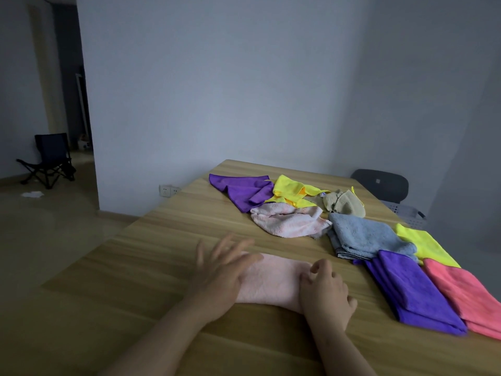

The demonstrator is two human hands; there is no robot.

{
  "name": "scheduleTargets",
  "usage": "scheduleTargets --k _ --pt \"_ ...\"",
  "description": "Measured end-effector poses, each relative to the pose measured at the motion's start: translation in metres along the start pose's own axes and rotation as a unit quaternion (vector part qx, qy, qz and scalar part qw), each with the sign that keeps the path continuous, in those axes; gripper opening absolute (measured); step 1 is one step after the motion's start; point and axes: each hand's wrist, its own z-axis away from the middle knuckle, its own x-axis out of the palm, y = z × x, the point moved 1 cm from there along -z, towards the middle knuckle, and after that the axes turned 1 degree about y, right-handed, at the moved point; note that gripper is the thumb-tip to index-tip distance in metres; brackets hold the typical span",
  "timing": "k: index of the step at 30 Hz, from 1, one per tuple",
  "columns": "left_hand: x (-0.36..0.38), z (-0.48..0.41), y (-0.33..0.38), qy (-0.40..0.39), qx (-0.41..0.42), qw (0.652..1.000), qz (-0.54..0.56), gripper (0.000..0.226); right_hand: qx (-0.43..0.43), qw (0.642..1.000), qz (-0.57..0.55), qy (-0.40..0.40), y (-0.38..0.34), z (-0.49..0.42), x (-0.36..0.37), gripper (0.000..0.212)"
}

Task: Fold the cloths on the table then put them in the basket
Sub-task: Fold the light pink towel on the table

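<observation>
Low centre on the desk (162, 253), the left hand (225, 275) lies spread on the pink cloth (273, 280), the right hand (325, 294) with its grip curled round the cloth's right edge.

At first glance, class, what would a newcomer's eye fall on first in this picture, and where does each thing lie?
Two bare hands work near the front of the table: the left hand lies spread on a pale pink cloth, the right hand curls at its right end. Beyond them sits a bright heap of unfolded cloths; a folded purple cloth and a coral cloth lie at the right.
</observation>
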Motion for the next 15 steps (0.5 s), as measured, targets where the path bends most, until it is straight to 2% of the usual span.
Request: scheduleTargets --k 1,3,6,9,12,15 --pt "0.0 0.001 0.0 -0.053 0.003 0.998 0.018 0.05 -0.002 1.0 0.006 -0.002 -0.001 -0.001 0.0 0.012" --pt "0.001 0.001 -0.003 -0.112 -0.054 0.992 0.035 0.039 -0.005 1.0 0.01 -0.007 -0.001 -0.001 0.0 0.014" --pt "0.004 0.004 0.0 -0.122 -0.116 0.986 -0.006 0.037 -0.031 0.999 0.014 0.035 0.002 0.002 -0.005 0.018" --pt "0.006 0.006 0.012 -0.092 -0.157 0.983 -0.012 0.037 -0.09 0.988 0.063 0.105 0.0 0.012 -0.013 0.032" --pt "0.009 0.002 0.033 -0.086 -0.193 0.976 0.06 0.036 -0.143 0.986 0.078 0.032 -0.015 0.025 -0.002 0.041" --pt "0.002 0.004 0.039 -0.015 -0.248 0.941 0.23 0.028 -0.102 0.991 0.002 -0.081 -0.02 0.021 0.002 0.036"
